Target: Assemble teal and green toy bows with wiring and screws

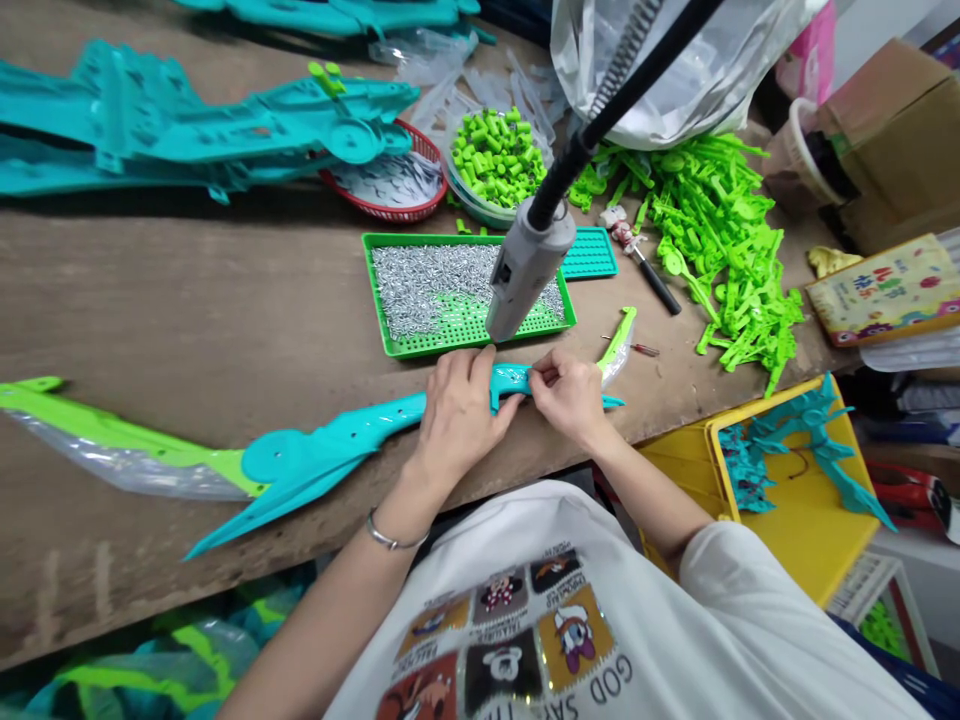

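Hands touch a smooth, curving turquoise plastic piece.

teal grip partly hidden (left hand)

The workbench is being viewed at close range from the wearer's head, the lens being aimed forward and down, so that the shirt is being taken in at the bottom, the left hand and right hand near the centre, and the bench's far side above.
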Tool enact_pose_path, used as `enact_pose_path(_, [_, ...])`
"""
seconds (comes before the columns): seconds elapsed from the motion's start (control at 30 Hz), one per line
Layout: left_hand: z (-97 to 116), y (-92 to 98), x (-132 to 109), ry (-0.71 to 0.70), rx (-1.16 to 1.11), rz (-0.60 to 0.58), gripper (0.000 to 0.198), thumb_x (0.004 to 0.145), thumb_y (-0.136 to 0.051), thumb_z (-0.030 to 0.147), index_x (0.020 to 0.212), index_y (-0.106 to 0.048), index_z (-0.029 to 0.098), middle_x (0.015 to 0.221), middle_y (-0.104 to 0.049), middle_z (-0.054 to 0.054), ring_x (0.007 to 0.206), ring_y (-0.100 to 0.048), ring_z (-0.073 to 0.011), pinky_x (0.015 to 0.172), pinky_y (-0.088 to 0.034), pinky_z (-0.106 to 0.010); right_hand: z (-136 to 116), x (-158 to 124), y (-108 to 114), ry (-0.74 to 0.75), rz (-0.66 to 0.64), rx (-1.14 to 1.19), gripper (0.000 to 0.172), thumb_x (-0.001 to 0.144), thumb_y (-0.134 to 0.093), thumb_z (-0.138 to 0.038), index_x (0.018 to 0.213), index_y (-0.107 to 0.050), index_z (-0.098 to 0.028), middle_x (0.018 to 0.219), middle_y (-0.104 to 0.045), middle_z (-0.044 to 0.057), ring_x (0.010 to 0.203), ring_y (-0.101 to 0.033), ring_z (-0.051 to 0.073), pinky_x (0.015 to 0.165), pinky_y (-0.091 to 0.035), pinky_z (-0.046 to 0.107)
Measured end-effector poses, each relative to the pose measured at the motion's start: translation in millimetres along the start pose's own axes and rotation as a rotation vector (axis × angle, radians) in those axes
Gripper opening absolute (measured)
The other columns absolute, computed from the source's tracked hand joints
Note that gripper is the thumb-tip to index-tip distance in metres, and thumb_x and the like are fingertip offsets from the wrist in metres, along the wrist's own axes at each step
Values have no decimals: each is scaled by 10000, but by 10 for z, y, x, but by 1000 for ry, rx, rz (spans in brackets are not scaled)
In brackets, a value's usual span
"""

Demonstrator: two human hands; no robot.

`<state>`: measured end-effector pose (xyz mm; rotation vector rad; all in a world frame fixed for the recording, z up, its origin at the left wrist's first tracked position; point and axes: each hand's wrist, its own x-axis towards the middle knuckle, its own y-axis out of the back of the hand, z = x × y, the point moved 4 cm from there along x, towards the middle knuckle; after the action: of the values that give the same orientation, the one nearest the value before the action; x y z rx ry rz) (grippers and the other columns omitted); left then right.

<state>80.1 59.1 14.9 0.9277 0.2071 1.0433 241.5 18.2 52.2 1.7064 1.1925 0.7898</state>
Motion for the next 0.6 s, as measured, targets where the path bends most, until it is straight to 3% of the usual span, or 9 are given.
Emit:
enact_pose_path(0.2, [-8, 109, -58, -159, -100, -50, 779, 867, -739, 445, 1508, -403, 157, 1457, -499, -199, 1386, -458, -359, 1189, -387, -510, 5, -19, -16, 189, -19, -57, 172, 976, -567, -239, 877, -703, -206, 911, -759, 62, 900, -712, 205, 863, -524, 313])
enact_pose_path(0.3, [-29, 163, -132, -115, 27, -79, 866, 849, -748, 485, 1551, -362, 156, 1494, -474, -231, 1383, -451, -417, 1163, -375, -577, 71, -62, 129, 320, -75, 24, 160, 987, -615, -329, 1024, -719, -213, 1018, -757, 76, 1001, -699, 211, 941, -533, 332])
enact_pose_path(0.4, [-36, 264, -257, -51, 128, -87, 979, 826, -749, 568, 1601, -308, 164, 1529, -456, -244, 1371, -452, -458, 1126, -383, -604, 268, -186, 407, 412, -38, 67, 306, 944, -677, -391, 1210, -675, -239, 1144, -731, 96, 1109, -667, 240, 1004, -533, 391])
enact_pose_path(0.47, [-53, 344, -351, -32, 169, -77, 1003, 838, -724, 593, 1626, -269, 170, 1583, -408, -242, 1411, -417, -470, 1147, -353, -615, 451, -295, 557, 438, -12, 40, 318, 928, -677, -367, 1226, -663, -257, 1151, -712, 106, 1116, -653, 264, 1002, -531, 439])
enact_pose_path(0.6, [-192, 405, -478, -10, 235, -79, 932, 905, -647, 525, 1643, -224, 144, 1556, -456, -239, 1399, -445, -454, 1171, -315, -618, 707, -451, 609, 495, -25, -43, 354, 904, -684, -350, 1243, -654, -252, 1185, -693, 118, 1115, -631, 294, 979, -508, 495])
